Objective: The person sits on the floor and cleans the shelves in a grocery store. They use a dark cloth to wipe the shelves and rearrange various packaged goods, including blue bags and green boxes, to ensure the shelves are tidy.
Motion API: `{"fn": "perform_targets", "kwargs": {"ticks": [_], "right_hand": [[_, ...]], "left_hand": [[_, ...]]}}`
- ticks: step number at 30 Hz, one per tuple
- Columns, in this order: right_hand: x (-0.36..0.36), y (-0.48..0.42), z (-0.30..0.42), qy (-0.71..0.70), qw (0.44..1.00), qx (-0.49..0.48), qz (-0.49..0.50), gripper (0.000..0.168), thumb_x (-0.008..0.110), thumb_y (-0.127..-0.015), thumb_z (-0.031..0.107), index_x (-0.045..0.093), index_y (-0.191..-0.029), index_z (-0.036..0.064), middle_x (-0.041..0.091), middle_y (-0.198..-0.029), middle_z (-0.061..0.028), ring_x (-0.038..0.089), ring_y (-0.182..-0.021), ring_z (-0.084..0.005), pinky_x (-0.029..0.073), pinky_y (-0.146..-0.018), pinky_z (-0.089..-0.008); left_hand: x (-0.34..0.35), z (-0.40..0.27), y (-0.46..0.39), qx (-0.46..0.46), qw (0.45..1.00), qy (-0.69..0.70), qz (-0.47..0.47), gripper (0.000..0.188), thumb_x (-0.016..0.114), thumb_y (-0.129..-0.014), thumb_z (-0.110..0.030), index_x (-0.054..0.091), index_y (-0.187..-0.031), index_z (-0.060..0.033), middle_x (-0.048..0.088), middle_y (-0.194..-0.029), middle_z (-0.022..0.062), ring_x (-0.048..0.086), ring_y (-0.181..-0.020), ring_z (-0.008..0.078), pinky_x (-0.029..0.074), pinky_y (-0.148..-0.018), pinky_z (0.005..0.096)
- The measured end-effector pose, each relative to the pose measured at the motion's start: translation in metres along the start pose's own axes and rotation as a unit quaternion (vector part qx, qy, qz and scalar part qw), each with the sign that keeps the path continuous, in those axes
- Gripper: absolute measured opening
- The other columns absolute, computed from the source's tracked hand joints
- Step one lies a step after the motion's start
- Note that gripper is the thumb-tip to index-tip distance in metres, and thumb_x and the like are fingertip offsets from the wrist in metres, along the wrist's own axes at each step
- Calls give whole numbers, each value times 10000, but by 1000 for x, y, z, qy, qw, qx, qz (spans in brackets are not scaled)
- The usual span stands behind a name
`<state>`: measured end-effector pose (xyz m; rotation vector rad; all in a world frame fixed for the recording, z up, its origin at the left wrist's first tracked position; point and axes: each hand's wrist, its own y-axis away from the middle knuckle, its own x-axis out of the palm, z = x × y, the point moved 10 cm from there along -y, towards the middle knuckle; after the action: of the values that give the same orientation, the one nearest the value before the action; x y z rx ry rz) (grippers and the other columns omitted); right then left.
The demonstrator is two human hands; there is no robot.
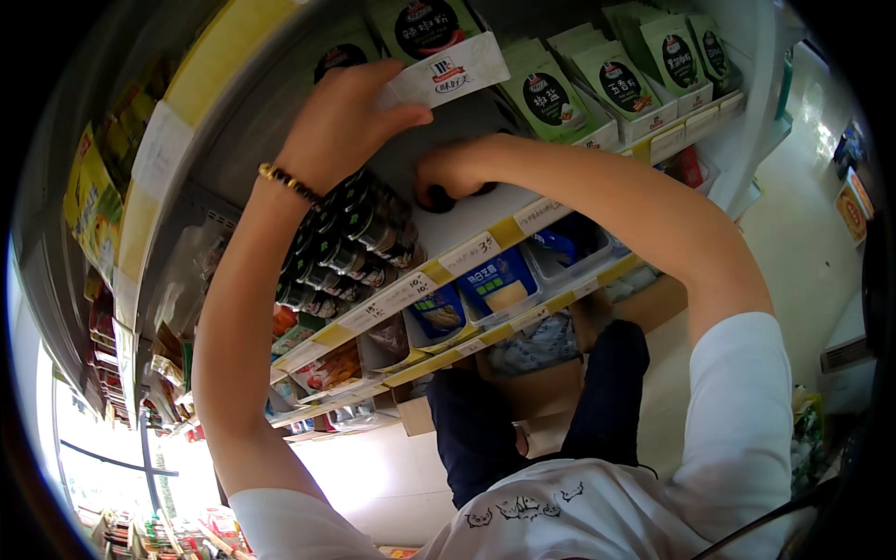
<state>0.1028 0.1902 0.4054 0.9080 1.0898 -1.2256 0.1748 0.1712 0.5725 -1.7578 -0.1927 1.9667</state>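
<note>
My left hand (pixel 350 115) is at the upper left, thumb and fingers closed on the left end of a white cardboard display box (pixel 451 70), which is tilted and raised above the shelf. Green spice packets (pixel 423 31) stand in that box. Below and to the right of it, my right hand (pixel 458 171) reaches over the bare shelf board, slightly blurred, with its fingers curled at a dark object (pixel 439 199) that I cannot make out. Just left of this hand stand rows of small spice jars with black lids (pixel 357 231).
More boxes of green spice packets (pixel 549 94) line the shelf to the right. A yellow shelf edge with price tags (pixel 469 253) runs below my hands. Lower down are bins of packaged food (pixel 497 283) and an open cardboard box (pixel 546 392) near my knees.
</note>
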Motion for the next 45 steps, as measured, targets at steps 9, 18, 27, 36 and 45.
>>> {"fn": "perform_targets", "kwargs": {"ticks": [9, 18, 27, 36, 45], "right_hand": [[-55, 102, 117, 413, 908, 22, -72, 90, 651, -670, 94, 682, -738, 143, 624, -897, 11, 561, -941, -195, 473, -690, -343], [38, 498, 27, -404, 741, 344, -413, 486, 504, -868, 69, 392, -1327, -44, 444, -1363, -152, 461, -1218, -234, 348, -1033, -359], [202, 566, 6, -493, 587, 375, -522, 349, 440, -948, 86, 450, -1282, -14, 560, -1196, -97, 547, -1098, -191, 447, -954, -335], [-21, 317, 65, -617, 613, 41, -492, 421, 479, -925, 107, 405, -1331, 25, 501, -1275, -87, 509, -1142, -189, 409, -975, -314], [-63, 111, 43, -100, 892, 222, -381, 339, 509, -868, 155, 514, -1197, 73, 605, -1081, -214, 534, -1062, -378, 434, -893, -429]], "left_hand": [[-28, -12, 18, -13, 1000, 0, -8, 422, 732, -735, -292, 632, -1000, 21, 637, -836, 222, 618, -788, 358, 484, -719, 398], [-29, -7, 36, -30, 997, 69, 13, 404, 724, -739, -281, 638, -996, 18, 642, -839, 218, 626, -797, 345, 487, -744, 392], [-33, -8, 43, -63, 997, 30, 24, 437, 725, -735, -278, 625, -1023, 36, 639, -860, 229, 629, -836, 343, 491, -757, 385], [-52, -15, 44, -76, 997, 26, 12, 472, 719, -735, -290, 614, -1070, 26, 639, -873, 227, 627, -837, 344, 486, -759, 382], [-68, -15, 33, -89, 994, 55, 37, 480, 714, -736, -284, 604, -1087, 25, 642, -888, 226, 628, -842, 330, 482, -769, 369]]}}
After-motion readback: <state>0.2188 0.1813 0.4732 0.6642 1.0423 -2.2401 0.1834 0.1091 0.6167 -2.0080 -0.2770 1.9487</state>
